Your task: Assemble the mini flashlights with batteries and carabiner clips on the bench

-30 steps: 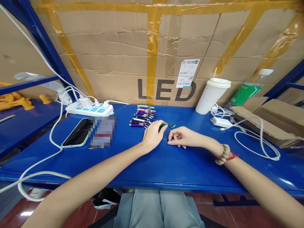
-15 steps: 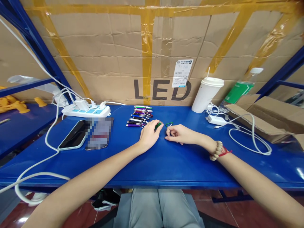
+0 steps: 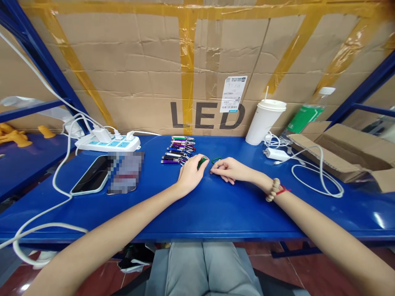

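Observation:
My left hand is closed around a small green tube-shaped piece, one end of which shows between thumb and fingers. Just to its right, my right hand has thumb and forefinger drawn together, pointing at the left hand; anything in that pinch is hidden. A green carabiner clip shows just beyond the right fingertips; whether they touch it I cannot tell. Beyond my left hand lies a row of several small pen-shaped metal lights in purple, black, silver, red and green, with carabiner clips at their right ends.
On the blue table, two phones and a white power strip lie left. A white cup, green-labelled bottle, charger with looped cable and open carton stand right. A large cardboard box walls the back.
The view has swung slightly right. My right hand has shifted a little left, its fingers now reaching straighter toward the left hand. My left hand keeps its hold on the green piece.

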The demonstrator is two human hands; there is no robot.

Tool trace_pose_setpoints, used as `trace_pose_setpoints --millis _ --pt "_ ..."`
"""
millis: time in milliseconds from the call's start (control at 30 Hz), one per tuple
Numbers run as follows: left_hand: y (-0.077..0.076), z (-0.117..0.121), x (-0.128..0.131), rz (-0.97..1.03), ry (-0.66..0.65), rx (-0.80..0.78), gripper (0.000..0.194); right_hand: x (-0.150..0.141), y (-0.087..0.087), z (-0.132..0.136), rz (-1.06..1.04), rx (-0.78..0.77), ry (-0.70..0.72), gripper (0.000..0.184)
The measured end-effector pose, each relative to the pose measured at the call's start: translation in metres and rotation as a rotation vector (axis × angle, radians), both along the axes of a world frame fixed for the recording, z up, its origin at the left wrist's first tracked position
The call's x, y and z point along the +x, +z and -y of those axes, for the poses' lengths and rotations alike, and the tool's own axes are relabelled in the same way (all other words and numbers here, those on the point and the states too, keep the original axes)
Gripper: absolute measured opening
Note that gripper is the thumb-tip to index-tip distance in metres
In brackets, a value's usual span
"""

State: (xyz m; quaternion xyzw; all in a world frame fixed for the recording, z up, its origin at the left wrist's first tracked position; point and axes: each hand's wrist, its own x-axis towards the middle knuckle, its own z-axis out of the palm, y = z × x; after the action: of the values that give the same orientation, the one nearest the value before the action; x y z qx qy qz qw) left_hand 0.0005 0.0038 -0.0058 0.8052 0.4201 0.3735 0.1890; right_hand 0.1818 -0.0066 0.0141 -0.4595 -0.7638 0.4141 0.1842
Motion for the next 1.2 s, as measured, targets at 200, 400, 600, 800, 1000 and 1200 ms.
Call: trace_pose_setpoints --millis 200,400,600,800,1000,1200 --pt "0.005 0.004 0.0 -0.01 0.006 -0.076 0.017 0.007 -0.01 -0.011 -0.147 -0.032 -0.049 0.041" --pt "0.006 0.006 -0.001 0.014 0.03 -0.103 0.018 0.005 -0.013 -0.014 -0.237 0.011 -0.11 0.048" --pt "0.004 0.005 0.0 -0.018 -0.027 -0.09 0.017 0.0 -0.012 -0.009 -0.215 0.048 -0.112 0.041" --pt "0.006 0.007 0.001 -0.05 -0.045 -0.094 0.021 -0.001 -0.015 -0.007 -0.214 0.138 -0.139 0.038" --pt "0.009 0.009 0.0 -0.069 -0.051 -0.103 0.023 -0.001 -0.018 -0.008 -0.297 0.238 -0.277 0.043" --pt "0.008 0.01 -0.001 -0.077 -0.065 -0.111 0.023 -0.003 -0.013 -0.006 -0.271 0.285 -0.434 0.048"
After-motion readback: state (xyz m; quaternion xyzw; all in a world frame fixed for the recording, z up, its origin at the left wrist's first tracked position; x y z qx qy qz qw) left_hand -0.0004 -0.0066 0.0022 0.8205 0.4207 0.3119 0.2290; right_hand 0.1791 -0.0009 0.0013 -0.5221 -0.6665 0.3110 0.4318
